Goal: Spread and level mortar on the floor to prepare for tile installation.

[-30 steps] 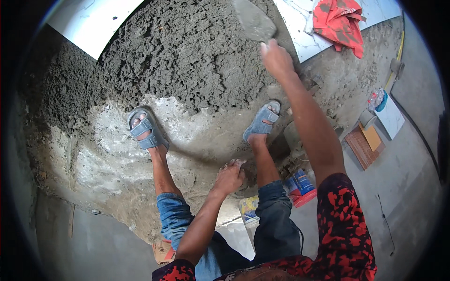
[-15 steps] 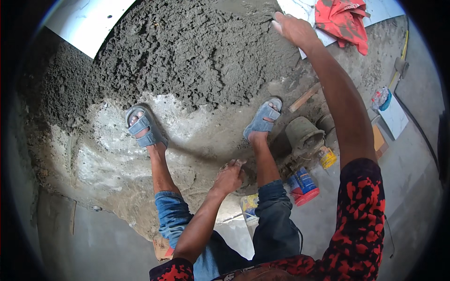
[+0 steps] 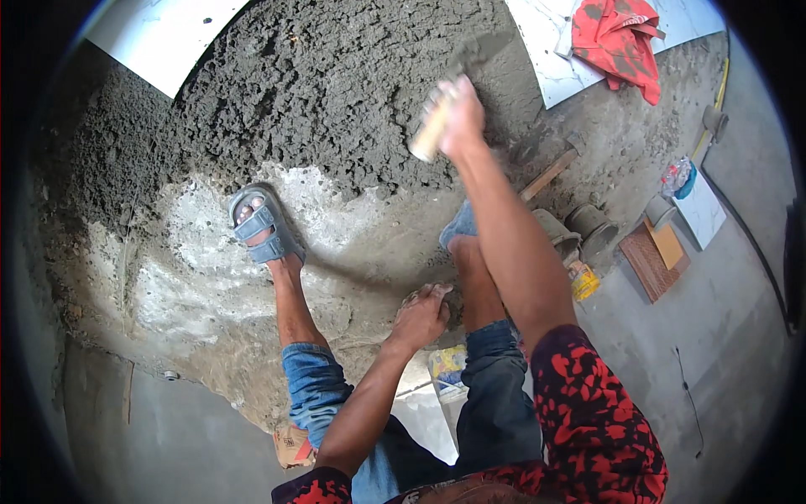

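My right hand [image 3: 464, 118] is closed around the pale handle of a trowel [image 3: 426, 141], over wet grey mortar [image 3: 327, 92]. The trowel's mortar-coated blade lies against the mortar beyond my knuckles; hand and tool are slightly blurred. Between my knees, my left hand [image 3: 422, 317] hangs over the rough floor with loosely bent, mortar-stained fingers and nothing visible in it. A white marbled tile [image 3: 550, 59] borders the mortar on the right, with a mortar-smeared red cloth [image 3: 617, 46] on it. Another white tile [image 3: 159, 38] is at the far left.
My sandalled feet stand at the mortar's near edge, the right one partly hidden by my forearm. To the right are a wooden-handled hammer [image 3: 550, 172], grey buckets [image 3: 592, 227], a yellow container [image 3: 583, 281], brown board pieces [image 3: 655, 260] and a dark cable [image 3: 747, 227].
My right hand has swung left from beside the right-hand tile to the middle of the mortar, and the trowel now shows in it. My left hand has shifted slightly right.
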`<state>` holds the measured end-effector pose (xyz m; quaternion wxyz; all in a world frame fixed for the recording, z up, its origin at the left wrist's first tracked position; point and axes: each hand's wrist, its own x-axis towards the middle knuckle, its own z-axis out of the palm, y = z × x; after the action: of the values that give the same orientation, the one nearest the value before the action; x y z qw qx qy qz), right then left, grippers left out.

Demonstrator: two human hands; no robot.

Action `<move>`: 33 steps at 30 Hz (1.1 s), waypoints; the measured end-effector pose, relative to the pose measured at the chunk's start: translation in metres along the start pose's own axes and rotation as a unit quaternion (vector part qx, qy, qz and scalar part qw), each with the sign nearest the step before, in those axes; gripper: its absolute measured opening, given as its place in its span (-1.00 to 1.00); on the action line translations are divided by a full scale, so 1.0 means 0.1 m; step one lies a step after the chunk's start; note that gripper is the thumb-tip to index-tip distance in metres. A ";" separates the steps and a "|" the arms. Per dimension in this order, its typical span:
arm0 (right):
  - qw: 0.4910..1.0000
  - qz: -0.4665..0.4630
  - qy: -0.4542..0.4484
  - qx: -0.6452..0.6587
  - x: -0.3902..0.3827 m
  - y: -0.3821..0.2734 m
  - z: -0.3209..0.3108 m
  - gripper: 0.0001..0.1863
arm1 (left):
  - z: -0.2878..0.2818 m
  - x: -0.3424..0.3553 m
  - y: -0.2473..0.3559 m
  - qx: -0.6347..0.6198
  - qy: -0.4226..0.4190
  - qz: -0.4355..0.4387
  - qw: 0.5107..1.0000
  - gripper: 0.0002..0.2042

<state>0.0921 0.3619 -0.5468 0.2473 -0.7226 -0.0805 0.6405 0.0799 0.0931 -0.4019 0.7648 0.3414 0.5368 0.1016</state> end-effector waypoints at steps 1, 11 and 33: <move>0.999 0.001 -0.006 0.038 0.00 0.02 0.30 -0.67 | -0.02 -0.02 -0.03 0.008 0.014 0.005 1.000 -0.62; 0.981 -0.075 0.020 -0.177 0.34 -0.33 1.11 -0.63 | 0.05 -0.02 -0.13 0.009 0.024 0.007 1.000 -0.61; 0.764 -0.216 0.078 -0.603 0.09 -0.34 -0.06 -0.50 | 0.04 0.03 -0.07 0.023 -0.021 -0.033 0.999 -0.61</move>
<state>0.1064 0.3933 -0.5385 -0.1025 -0.7337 -0.5847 0.3307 0.0832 0.0878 -0.4074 0.7707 0.3429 0.5340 0.0572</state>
